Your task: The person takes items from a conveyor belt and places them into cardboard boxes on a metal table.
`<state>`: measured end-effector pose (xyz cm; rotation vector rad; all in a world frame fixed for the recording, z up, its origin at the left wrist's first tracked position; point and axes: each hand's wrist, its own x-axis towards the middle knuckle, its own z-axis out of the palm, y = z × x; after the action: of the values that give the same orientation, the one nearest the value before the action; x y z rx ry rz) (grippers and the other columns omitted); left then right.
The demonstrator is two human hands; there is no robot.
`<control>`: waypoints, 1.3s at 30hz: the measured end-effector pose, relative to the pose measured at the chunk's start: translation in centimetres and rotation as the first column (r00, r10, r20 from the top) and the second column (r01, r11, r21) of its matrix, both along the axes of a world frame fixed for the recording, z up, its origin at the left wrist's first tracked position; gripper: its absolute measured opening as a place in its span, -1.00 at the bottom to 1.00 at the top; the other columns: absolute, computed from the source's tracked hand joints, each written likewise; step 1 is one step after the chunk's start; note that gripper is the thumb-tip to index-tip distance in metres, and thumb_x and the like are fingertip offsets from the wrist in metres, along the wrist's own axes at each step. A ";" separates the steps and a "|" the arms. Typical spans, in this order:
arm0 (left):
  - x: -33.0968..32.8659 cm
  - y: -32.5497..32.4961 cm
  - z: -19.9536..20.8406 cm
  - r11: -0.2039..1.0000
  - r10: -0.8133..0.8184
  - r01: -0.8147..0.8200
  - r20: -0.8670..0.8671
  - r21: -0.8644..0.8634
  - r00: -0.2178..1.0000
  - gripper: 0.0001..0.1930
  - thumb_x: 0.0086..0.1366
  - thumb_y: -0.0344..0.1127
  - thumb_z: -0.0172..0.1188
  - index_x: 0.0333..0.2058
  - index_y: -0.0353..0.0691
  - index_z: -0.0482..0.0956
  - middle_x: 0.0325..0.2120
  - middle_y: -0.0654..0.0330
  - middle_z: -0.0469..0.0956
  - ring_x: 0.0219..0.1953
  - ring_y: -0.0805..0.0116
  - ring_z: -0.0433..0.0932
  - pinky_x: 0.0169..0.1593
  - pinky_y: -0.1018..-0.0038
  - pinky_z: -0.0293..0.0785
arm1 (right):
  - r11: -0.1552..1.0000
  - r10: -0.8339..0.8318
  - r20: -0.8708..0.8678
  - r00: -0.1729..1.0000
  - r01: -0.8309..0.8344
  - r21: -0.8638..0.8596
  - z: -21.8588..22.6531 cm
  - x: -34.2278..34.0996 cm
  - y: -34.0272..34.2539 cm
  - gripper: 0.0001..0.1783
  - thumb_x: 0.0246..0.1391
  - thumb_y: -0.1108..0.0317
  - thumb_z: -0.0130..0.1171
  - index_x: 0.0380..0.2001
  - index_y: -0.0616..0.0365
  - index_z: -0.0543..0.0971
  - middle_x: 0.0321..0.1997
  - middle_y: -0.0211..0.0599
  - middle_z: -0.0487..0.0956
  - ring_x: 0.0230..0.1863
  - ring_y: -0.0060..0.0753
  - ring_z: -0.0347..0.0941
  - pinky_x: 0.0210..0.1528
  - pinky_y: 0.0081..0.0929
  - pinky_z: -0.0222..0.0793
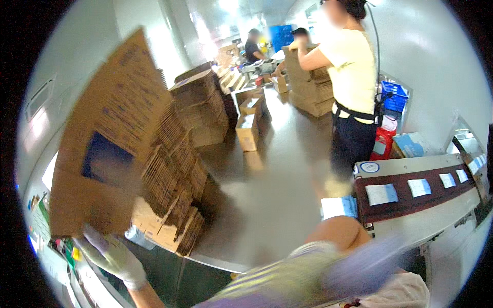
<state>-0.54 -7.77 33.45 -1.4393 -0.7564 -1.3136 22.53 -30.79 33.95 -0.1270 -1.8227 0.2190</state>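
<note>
Here the left hand (110,255), in a pale glove, is clamped on the lower edge of a flattened cardboard carton (110,138), holding it up and tilted at the left of the view. The carton is partly opened, so a dark rectangular gap shows through its middle. Just behind it, a leaning stack of flat cartons (174,174) rests on the steel bench (257,215), fanned out and slumping toward the bench's near edge.

The right hand (367,264) is a purple blur low in the view, near the bench's near edge; whether its fingers are apart or together cannot be told, and it touches nothing that can be made out. A striped sleeve runs down from it toward the lower edge.

To the right, a dark conveyor belt (411,203) carries a row of small white-and-blue packets (381,194), spaced apart along it. Farther along the bench stand several small made-up boxes (247,131) and a taller stack of flat cardboard (203,108). A person in a yellow shirt (352,66) stands beside the bench with arms around another pile of cardboard (310,90). Two more people work at the far end of the room.
</note>
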 end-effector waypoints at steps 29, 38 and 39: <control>10.1 -2.2 -21.6 -0.632 -0.194 0.625 0.874 -0.458 0.445 -0.30 0.10 -0.31 0.20 0.19 -0.18 0.07 -0.10 0.11 0.36 -0.04 0.31 0.31 0.09 0.45 0.23 | 0.325 -0.763 0.235 0.602 0.671 -0.666 -22.5 15.2 6.7 -0.62 0.16 0.26 0.04 -0.02 0.27 0.44 0.04 -0.07 0.46 0.01 -0.24 0.43 0.13 -0.38 0.28; 11.7 -0.3 -17.6 0.162 -0.404 0.144 0.067 -0.976 0.912 -0.65 0.08 -0.20 0.19 -0.22 -0.28 0.41 -0.35 -0.09 0.46 -0.38 -0.06 0.52 -0.33 0.15 0.47 | 0.340 -0.402 0.883 0.244 0.935 -0.103 -20.4 14.1 7.8 -0.43 0.20 -0.04 -0.16 -0.02 0.24 0.47 0.17 0.11 0.32 0.13 0.05 0.33 0.19 -0.19 0.21; 11.7 -0.6 -17.6 0.183 -0.443 0.126 0.033 -0.975 0.896 -0.71 0.09 -0.21 0.21 -0.27 -0.26 0.45 -0.36 -0.07 0.46 -0.42 -0.04 0.51 -0.36 0.16 0.45 | 0.368 -0.407 0.898 0.166 0.930 -0.005 -19.8 14.0 7.5 -0.45 0.18 -0.03 -0.11 -0.04 0.22 0.49 0.14 0.12 0.35 0.12 0.03 0.33 0.18 -0.17 0.22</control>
<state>11.18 -8.40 15.89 -2.8702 -1.2698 -0.7695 36.49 -23.31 14.14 -1.8705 -2.2440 -0.0281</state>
